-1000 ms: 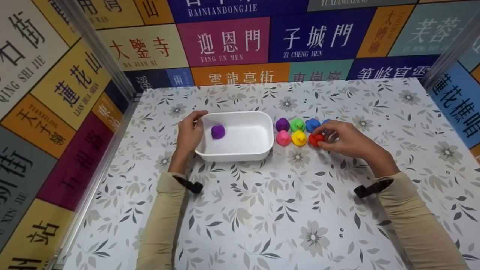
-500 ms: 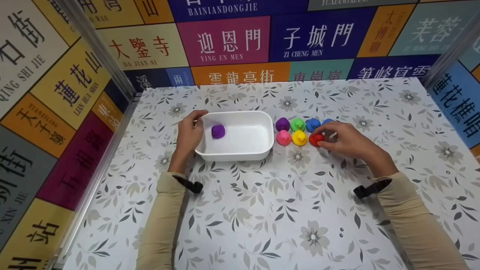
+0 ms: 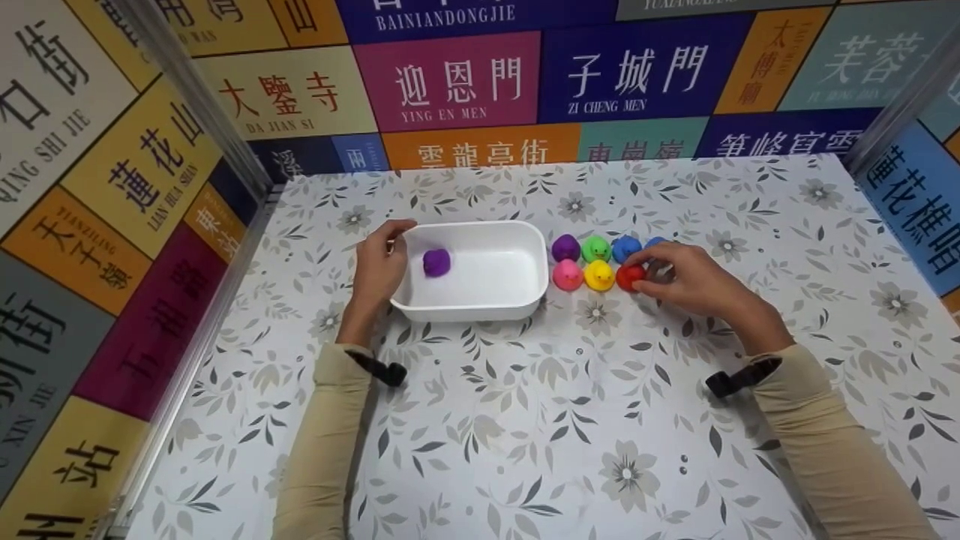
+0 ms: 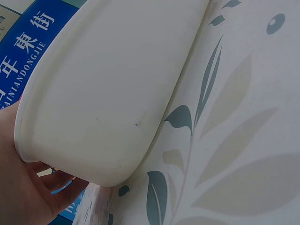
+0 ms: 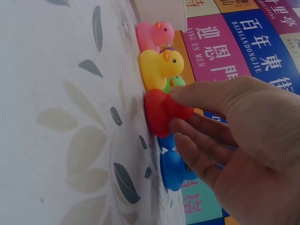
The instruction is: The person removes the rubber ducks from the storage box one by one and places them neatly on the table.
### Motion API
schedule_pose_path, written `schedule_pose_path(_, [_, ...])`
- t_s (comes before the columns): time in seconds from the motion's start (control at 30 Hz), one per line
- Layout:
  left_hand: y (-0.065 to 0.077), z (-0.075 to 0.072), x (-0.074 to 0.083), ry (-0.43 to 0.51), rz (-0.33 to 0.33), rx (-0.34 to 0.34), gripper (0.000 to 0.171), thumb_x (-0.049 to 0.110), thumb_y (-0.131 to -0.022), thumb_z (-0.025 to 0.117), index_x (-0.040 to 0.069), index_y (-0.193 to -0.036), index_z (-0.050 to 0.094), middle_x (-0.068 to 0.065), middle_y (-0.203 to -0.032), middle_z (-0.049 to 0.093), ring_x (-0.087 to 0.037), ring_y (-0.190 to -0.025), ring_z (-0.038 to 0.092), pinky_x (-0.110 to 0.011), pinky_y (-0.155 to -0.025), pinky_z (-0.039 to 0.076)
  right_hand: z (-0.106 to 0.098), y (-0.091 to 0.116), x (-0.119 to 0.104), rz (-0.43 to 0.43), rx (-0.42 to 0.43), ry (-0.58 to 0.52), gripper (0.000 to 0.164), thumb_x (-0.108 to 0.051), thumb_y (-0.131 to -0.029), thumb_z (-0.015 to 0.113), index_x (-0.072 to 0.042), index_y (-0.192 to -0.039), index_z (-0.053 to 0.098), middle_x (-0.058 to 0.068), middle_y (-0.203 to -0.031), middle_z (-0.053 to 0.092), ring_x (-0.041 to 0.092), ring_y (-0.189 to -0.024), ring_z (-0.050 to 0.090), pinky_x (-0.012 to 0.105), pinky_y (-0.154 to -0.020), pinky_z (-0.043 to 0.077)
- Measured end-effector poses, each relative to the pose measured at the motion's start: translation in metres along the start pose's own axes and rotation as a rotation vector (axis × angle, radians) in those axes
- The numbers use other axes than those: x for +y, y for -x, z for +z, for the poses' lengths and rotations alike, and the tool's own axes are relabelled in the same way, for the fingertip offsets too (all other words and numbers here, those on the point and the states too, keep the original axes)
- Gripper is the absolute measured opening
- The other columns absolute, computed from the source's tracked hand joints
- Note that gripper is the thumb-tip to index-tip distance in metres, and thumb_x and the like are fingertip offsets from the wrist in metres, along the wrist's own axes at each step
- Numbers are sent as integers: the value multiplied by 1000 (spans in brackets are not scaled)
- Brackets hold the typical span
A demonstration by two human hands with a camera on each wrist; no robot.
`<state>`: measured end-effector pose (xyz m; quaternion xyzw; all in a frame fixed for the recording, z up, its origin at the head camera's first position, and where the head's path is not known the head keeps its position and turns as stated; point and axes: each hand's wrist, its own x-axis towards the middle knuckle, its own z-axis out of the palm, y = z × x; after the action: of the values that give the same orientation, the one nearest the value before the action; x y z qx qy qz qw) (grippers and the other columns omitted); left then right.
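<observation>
My left hand grips the left end of a white plastic tub; in the left wrist view the hand curls at the tub's end. Inside the tub lies a purple toy duck. To the right, my right hand pinches a red rubber duck between thumb and fingertips, low at the table. Beside it stands a yellow duck, then a pink one. The row behind has a purple duck, a green duck and a blue duck.
Another blue duck ends the back row, partly hidden by my right hand in the head view. A floral-patterned cover spreads over the table. Panels with printed signs rise behind and on both sides.
My right hand and the red duck have shifted slightly left, closer beside the yellow duck. The left hand and the tub look unmoved.
</observation>
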<state>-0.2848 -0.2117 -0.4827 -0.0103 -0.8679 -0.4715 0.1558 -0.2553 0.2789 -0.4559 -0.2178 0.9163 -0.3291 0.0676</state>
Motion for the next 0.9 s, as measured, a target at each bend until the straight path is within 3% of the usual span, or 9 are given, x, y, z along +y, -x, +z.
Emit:
schedule_pose_path(0.33, [1, 0, 1, -7, 7, 0, 36, 6, -107, 51, 13, -131, 76, -10, -122, 78, -25, -114, 72, -42, -104, 54, 2, 0, 2, -22, 20, 19, 32, -11, -97, 80, -8, -128, 75, 16, -122, 73, 30, -104, 70, 16, -82, 53])
schedule_pose_path(0.57, [0, 1, 2, -5, 2, 8, 36, 4, -106, 51, 12, -130, 77, -11, -121, 78, -25, -114, 72, -41, -104, 54, 1, 0, 0, -15, 18, 32, 32, -13, -97, 81, -12, -128, 75, 13, -123, 72, 29, -106, 70, 28, -86, 57])
schedule_pose_path(0.9, [-1, 1, 1, 4, 4, 8, 36, 2, -105, 51, 11, -130, 77, -11, -121, 79, -23, -116, 72, -39, -105, 54, 2, -1, -3, 19, 115, 62, 30, -21, -96, 83, -17, -126, 78, 10, -117, 74, 25, -96, 61, 28, -75, 47])
